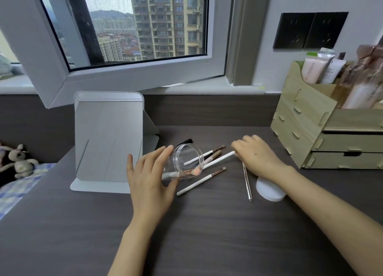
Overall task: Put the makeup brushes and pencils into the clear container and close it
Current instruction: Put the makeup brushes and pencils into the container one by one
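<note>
**Jar tipped in my left hand, brush handle in my right**

My left hand [150, 178] wraps around the clear container [186, 161], fingers over its top and thumb beneath, holding it tilted on its side above the dark desk [207, 234] with the open mouth facing right. A pink-tipped brush [195, 172] already sits inside, its bristles at the rim.

My right hand [259, 157] lies just right of the jar, fingers closed on the end of a long white-handled brush [219, 159] whose other end reaches the jar's mouth. Between my hands, more brushes [209, 153] lie fanned on the desk beside the opening, and another white-handled brush [201, 181] lies just below it. A thin silver pencil [247, 182] lies under my right wrist, beside the white lid [269, 190], which my forearm partly covers. A folding mirror [108, 138] stands behind my left hand.
</note>
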A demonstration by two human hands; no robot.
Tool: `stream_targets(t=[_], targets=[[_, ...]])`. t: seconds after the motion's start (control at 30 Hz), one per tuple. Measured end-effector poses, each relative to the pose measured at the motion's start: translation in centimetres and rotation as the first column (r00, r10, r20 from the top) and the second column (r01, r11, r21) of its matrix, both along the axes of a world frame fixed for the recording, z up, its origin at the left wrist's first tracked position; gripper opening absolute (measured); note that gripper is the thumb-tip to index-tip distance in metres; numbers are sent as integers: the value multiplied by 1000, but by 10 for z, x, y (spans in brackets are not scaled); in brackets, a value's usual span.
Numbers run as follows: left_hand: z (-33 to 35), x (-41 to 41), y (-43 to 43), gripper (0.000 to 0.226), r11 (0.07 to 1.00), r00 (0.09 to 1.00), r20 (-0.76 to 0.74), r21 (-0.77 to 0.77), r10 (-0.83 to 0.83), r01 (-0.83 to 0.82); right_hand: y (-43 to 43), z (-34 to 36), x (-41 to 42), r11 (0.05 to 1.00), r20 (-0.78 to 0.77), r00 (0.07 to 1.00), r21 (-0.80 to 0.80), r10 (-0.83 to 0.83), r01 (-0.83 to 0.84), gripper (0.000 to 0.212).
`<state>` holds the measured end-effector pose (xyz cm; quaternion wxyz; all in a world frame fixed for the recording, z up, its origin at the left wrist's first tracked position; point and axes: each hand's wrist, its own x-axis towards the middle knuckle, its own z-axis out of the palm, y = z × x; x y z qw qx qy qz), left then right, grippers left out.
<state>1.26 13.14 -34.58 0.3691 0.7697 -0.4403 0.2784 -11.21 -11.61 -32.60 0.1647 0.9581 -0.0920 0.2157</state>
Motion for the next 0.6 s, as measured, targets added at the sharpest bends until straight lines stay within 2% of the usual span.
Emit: stream_targets(t=[0.07,0.13,0.2,0.23,0.33,0.4,0.47,0.5,0.53,0.6], targets=[[0,0,0,74,1000,1000,-11,5,2,-2,10,16,-21,962,182,982,274,-52,0,7],[1,0,0,74,1000,1000,-17,9,1,-1,28,36,-48,828,336,935,551,-109,-102,13],[1,-1,-1,76,1000,1000,-6,13,-4,4,52,55,-69,701,448,884,674,-135,-234,11],[1,-1,-1,78,1000,1000,3,18,-7,6,63,62,-74,695,464,877,671,-123,-258,13],[1,-4,-1,85,999,999,36,41,-9,7,92,69,-66,804,378,926,549,3,-227,19],[0,-5,-1,85,999,999,53,51,-5,3,102,62,-51,882,187,978,441,91,-166,22],[0,-4,0,87,998,999,51,59,1,-4,110,54,-36,883,-7,993,458,117,-101,49],[-1,-4,0,87,998,999,47,65,6,-10,113,49,-32,866,-48,991,493,124,-85,55],[-1,-3,0,88,997,999,44,71,12,-15,115,47,-29,848,-62,992,526,113,-63,53],[-1,-3,0,89,997,999,44,78,18,-21,121,47,-24,821,-13,999,570,46,-30,34]])
